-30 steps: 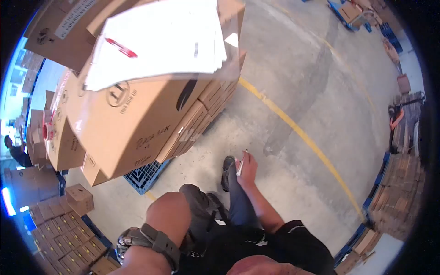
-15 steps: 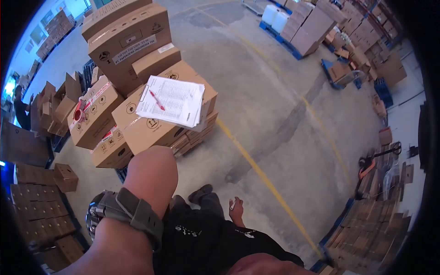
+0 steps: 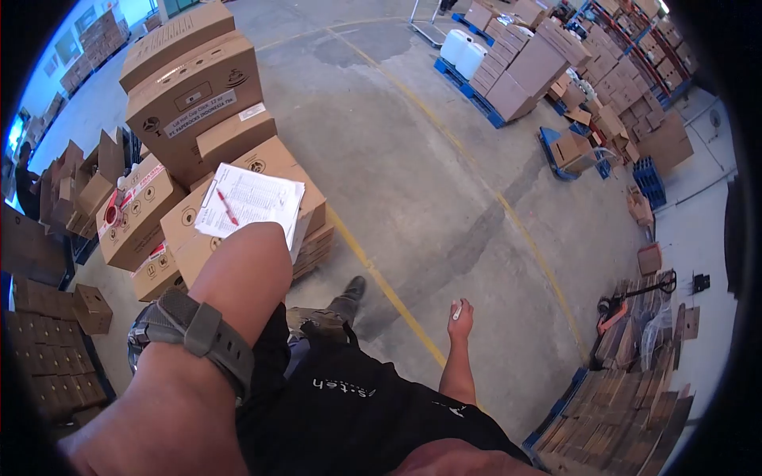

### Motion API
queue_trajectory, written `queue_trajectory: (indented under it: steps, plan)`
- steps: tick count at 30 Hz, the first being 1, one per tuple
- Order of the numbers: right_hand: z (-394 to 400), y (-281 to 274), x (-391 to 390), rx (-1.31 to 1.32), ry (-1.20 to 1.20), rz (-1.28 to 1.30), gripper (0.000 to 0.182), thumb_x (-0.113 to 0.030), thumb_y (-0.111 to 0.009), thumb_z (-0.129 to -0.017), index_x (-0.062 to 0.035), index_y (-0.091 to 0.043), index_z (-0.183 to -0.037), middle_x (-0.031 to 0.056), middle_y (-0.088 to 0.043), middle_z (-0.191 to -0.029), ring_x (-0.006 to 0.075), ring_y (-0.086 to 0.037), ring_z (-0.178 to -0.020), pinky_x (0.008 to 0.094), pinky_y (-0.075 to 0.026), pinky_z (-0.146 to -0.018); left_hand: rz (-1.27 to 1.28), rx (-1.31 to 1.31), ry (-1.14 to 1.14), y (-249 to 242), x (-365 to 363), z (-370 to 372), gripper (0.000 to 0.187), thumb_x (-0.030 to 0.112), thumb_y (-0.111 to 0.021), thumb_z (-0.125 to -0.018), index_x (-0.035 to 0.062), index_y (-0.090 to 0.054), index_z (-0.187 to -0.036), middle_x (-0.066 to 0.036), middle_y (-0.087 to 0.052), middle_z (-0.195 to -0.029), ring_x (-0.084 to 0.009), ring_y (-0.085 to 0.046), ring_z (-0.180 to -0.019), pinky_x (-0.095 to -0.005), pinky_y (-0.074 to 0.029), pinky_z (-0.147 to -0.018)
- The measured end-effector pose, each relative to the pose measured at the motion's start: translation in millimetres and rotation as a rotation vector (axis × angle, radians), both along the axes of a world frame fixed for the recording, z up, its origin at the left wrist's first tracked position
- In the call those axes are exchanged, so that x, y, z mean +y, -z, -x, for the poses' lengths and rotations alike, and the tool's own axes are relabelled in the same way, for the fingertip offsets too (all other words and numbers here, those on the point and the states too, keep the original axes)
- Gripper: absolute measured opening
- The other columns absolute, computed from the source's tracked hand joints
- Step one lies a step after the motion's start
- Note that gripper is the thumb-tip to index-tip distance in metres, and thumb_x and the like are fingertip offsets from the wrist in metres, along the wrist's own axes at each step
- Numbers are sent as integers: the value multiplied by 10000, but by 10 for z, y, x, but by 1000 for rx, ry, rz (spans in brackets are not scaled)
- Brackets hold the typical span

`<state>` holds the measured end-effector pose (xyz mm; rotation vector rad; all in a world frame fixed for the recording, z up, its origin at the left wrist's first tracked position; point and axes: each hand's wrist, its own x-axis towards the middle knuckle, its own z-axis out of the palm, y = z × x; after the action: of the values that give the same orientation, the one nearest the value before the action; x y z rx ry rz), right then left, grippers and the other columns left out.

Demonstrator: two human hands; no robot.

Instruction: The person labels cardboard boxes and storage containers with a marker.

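My left hand [image 3: 242, 266] is raised close to the camera, a grey wristwatch [image 3: 194, 333] on its wrist. Only its back shows and the fingers are hidden. In the picture it overlaps the lower edge of a stack of printed papers [image 3: 254, 198], which lies on a cardboard box [image 3: 182, 226] with a red pen [image 3: 226, 208] on top. My right hand [image 3: 460, 317] hangs low beside my leg over the concrete floor, closed around a white pen [image 3: 456, 309].
Stacked cardboard boxes [image 3: 190, 103] on a pallet stand at the left. A yellow floor line [image 3: 381, 282] runs past my feet. More loaded pallets [image 3: 524, 75] are at the back, flat cartons [image 3: 635, 397] and a pallet jack [image 3: 627, 301] at the right. Another person [image 3: 20, 178] is at the far left.
The view has pulled back from the boxes, so the papers look small and far. My right hand with the pen has dropped beside my leg. My left arm has risen higher.
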<state>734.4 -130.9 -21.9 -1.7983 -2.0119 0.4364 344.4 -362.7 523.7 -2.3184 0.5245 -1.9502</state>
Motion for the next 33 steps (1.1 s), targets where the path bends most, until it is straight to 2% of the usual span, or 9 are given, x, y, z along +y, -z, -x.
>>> queue_trajectory:
  steps: [5, 9, 13, 16, 20, 23, 26, 32, 33]
  plan:
    - [-522, 545, 745, -114, -220, 26, 381, -354, -602, -961, -47, -614, -1186, 217, -658, -1041, 414, -629, -1013, 482, -506, -874, -135, -194, -142, 150, 921, -55, 211, 163, -502, -964, 75, -468, -775, 20, -464, -724, -132, -446, -688, -291, -389, -728]
    - [-887, 371, 987, -173, -142, 266, 421, -419, -587, -955, -59, -634, -1168, 239, -654, -1111, 437, -615, -1053, 493, -495, -917, -244, -393, -273, 206, 1654, 86, 239, 159, -493, -965, 80, -446, -744, 27, -453, -716, -123, -435, -678, -285, -371, -701]
    - [-1299, 260, 1117, -180, -131, 377, 382, -389, -602, -945, -50, -648, -1117, 233, -672, -1047, 438, -626, -1016, 489, -500, -882, -278, -486, -391, 113, 2372, 198, 269, 155, -484, -967, 86, -424, -714, 34, -441, -707, -114, -424, -667, -279, -352, -675]
    - [-1521, 576, 1532, -104, 216, 330, 358, -367, -628, -921, -29, -675, -1029, 223, -690, -952, 429, -647, -958, 483, -507, -834, -328, -509, -475, 68, 2821, 330, 292, 152, -476, -968, 89, -407, -691, 39, -433, -700, -107, -417, -660, -274, -339, -655]
    - [-1251, 901, 2413, -134, 254, 368, 355, -366, -633, -915, -26, -679, -1009, 222, -692, -940, 426, -652, -945, 481, -509, -822, -138, -457, -896, 112, 3396, 543, 314, 137, -472, -972, 87, -407, -668, 44, -431, -700, -103, -429, -662, -268, -369, -658]
    - [-930, 1087, 3206, -153, 172, 385, 354, -365, -637, -911, -24, -681, -994, 221, -693, -930, 424, -655, -935, 480, -511, -813, -439, -478, -870, 190, 3634, 748, 289, 135, -480, -971, 92, -440, -688, 45, -406, -664, -112, -434, -645, -253, -387, -670]
    - [-594, 1278, 4074, -166, 45, 389, 352, -363, -641, -907, -21, -684, -979, 220, -695, -921, 421, -658, -925, 479, -513, -805, -107, -34, -1150, 273, 3518, 832, 258, 159, -476, -983, 96, -467, -733, 44, -368, -614, -123, -415, -606, -257, -380, -658]
    - [474, 2008, 6526, -196, -334, 338, 364, -376, -663, -886, -15, -690, -915, 223, -701, -902, 429, -664, -882, 482, -518, -781, -417, -357, -969, 252, 4845, 956, 274, 235, -478, -986, 96, -465, -749, 40, -328, -573, -119, -362, -558, -249, -306, -603]
    - [1055, 1679, 6866, -249, -422, 391, 368, -378, -664, -886, -14, -688, -937, 229, -701, -915, 432, -663, -901, 488, -519, -794, -395, -225, -1161, 180, 4916, 1077, 281, 264, -472, -993, 89, -473, -774, 35, -341, -583, -121, -363, -556, -254, -312, -602]
